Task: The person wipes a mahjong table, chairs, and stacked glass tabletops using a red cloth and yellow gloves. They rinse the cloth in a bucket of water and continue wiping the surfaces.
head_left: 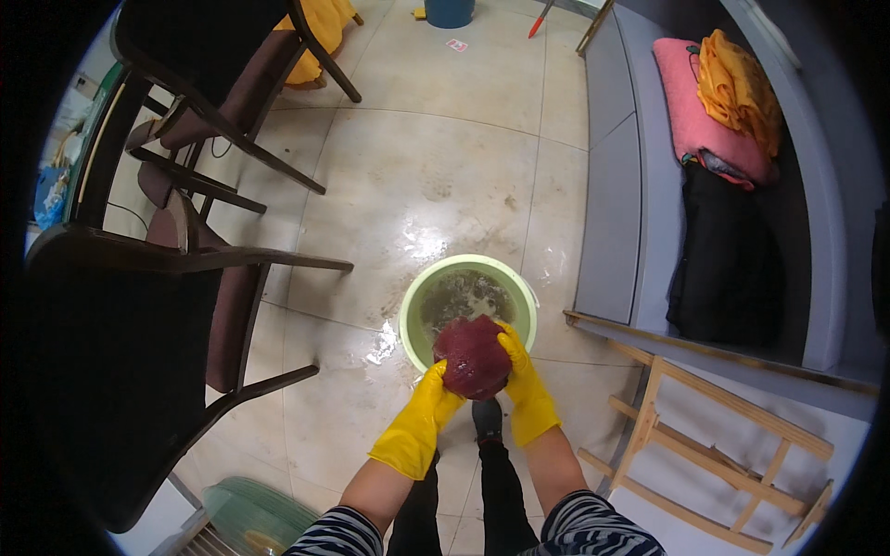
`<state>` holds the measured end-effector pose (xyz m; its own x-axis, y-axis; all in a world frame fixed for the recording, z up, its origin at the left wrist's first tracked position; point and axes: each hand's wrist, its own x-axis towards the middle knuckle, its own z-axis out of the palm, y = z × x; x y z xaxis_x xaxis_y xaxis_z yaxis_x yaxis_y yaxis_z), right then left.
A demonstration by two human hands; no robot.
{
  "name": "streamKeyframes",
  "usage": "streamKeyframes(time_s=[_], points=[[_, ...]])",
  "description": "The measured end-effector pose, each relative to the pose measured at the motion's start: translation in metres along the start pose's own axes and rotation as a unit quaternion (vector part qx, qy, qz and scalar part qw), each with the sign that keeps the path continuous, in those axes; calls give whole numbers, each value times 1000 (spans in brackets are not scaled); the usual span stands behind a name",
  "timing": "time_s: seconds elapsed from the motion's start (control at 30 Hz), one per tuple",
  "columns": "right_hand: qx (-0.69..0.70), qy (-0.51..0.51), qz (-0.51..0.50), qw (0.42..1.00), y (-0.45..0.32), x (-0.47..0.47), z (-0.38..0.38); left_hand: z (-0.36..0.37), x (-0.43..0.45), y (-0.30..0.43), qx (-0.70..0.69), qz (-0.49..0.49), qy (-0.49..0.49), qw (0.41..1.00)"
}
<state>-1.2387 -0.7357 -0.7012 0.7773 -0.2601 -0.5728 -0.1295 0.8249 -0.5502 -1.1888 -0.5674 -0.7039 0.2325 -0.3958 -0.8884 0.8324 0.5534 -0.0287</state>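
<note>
A wet, dark red cloth or sponge-like bundle [474, 358] is held between my two hands, over the near rim of a light green bucket [410, 347]. My left hand [424, 410], in a yellow rubber glove, grips the bundle's left side. My right hand [523, 386], gloved the same way, grips its right side. Murky, frothy water [462, 295] lies in the bucket, which stands on the tiled floor [417, 174]. The palms and some fingers are hidden by the bundle.
Dark wooden chairs [299, 260] stand at left. A grey cabinet [612, 222] at right holds folded pink cloth [678, 104] and black fabric [723, 257]. Below it is a wooden frame [653, 403]. A blue bucket [448, 12] is at the top. Wet patches and dirt marks show on the floor.
</note>
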Motion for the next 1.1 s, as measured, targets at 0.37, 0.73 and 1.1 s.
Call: streamKeyframes(time_s=[0.37, 0.73, 1.1], points=[[-30, -2, -18, 999, -28, -34, 53, 44, -45, 38, 205, -41, -62, 976], [-16, 22, 13, 1000, -28, -46, 83, 76, -69, 22, 162, 249, 22, 955], [-95, -182, 143, 968, -9, -25, 48, 116, -145, 28, 580, 595, -152, 535]])
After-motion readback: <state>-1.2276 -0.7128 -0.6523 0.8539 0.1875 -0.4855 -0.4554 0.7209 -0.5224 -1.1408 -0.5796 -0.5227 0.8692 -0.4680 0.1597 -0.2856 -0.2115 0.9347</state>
